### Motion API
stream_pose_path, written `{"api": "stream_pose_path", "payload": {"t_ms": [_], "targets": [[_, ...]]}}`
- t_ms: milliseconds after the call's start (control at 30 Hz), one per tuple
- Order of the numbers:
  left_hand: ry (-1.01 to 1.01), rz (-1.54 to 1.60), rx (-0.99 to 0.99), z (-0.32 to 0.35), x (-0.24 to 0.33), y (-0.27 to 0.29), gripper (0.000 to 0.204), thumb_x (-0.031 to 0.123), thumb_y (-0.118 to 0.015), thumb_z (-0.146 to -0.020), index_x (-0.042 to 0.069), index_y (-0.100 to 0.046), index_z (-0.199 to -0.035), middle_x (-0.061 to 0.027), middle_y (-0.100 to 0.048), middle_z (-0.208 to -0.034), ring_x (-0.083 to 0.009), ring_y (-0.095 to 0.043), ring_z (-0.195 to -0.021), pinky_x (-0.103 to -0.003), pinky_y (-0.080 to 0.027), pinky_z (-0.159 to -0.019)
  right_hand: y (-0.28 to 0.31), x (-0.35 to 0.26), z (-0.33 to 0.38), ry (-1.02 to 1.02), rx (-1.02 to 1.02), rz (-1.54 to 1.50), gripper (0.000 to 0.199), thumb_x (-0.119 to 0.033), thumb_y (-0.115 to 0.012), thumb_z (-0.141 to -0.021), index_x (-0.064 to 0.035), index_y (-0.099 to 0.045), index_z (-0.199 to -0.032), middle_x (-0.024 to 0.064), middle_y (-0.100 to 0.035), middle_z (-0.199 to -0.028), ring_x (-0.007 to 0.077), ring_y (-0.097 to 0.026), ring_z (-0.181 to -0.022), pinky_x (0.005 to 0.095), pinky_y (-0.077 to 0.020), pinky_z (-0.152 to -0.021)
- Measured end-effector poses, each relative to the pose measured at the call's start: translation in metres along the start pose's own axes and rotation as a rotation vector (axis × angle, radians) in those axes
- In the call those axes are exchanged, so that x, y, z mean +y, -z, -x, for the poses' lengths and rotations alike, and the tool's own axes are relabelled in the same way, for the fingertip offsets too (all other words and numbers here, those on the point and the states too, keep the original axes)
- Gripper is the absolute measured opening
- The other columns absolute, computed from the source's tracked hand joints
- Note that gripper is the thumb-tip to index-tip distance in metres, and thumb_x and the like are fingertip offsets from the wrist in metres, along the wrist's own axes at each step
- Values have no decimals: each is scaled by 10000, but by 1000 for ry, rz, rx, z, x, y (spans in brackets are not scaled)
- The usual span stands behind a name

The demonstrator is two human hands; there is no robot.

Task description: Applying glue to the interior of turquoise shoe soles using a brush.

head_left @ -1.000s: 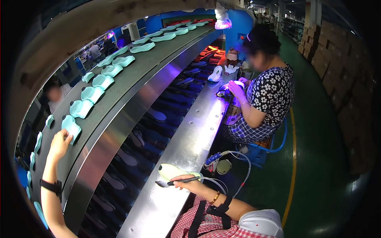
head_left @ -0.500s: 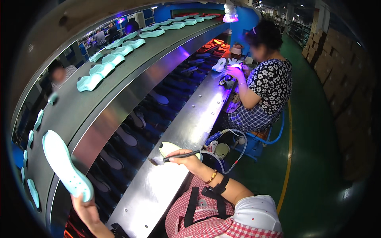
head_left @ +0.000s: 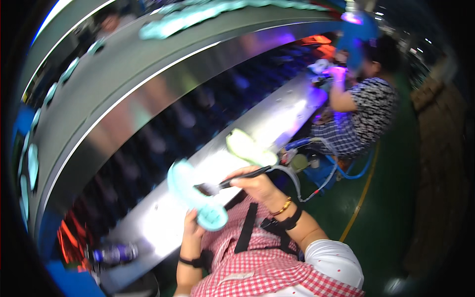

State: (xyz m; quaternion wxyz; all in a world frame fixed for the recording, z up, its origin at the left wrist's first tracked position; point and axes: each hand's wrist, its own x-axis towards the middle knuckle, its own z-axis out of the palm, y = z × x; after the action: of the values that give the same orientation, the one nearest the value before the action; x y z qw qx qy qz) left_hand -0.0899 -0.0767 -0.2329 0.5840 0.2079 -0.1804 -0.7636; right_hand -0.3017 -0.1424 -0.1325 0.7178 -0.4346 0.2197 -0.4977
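Looking down from the head view, a mint-green shoe sole (head_left: 195,195) is seen just left of picture centre, held up over the near edge of the long steel counter (head_left: 163,225). The left hand (head_left: 190,230), at about 7 o'clock from centre, is closed around the sole's lower end. The right hand (head_left: 257,183), at about 4 o'clock of the sole, is clenched on a thin dark brush (head_left: 232,182) whose tip touches the sole's upper face. A second pale sole (head_left: 250,147) lies on the counter at 1 o'clock of the held one. A seated co-worker (head_left: 363,111) is placed at 2 o'clock, under violet light.

The sole is judged light and somewhat flexible, probably foam or rubber; it would be best gripped at the heel end and edges, so the brushed face, possibly wet, is left untouched. Blur hides finer detail.
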Motion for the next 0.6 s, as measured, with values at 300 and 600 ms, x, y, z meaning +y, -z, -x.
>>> {"api": "stream_pose_path", "payload": {"t_ms": [300, 600], "targets": [[16, 305, -121, -11, 8, -53, 918, 783, -207, -678, 109, -285, -1298, -165, -380, -1258, -385, -429, -1084, -621, -299, -888, -3, 24, -10, -131, 3, 6, 212, -7, -581, -740, 70, -578, -937, 131, -611, -898, 160, -565, -834, 272, -423, -797], [-126, 175, 9, -15, 0, -53, 770, 670, -174, -784, 82, -348, -1249, -126, -438, -1196, -281, -455, -1073, -446, -366, -912, -43, 26, -48, 68, 0, 566, 159, -58, -644, -715, 5, -634, -862, 69, -619, -799, 113, -565, -752, 224, -443, -665]]}}
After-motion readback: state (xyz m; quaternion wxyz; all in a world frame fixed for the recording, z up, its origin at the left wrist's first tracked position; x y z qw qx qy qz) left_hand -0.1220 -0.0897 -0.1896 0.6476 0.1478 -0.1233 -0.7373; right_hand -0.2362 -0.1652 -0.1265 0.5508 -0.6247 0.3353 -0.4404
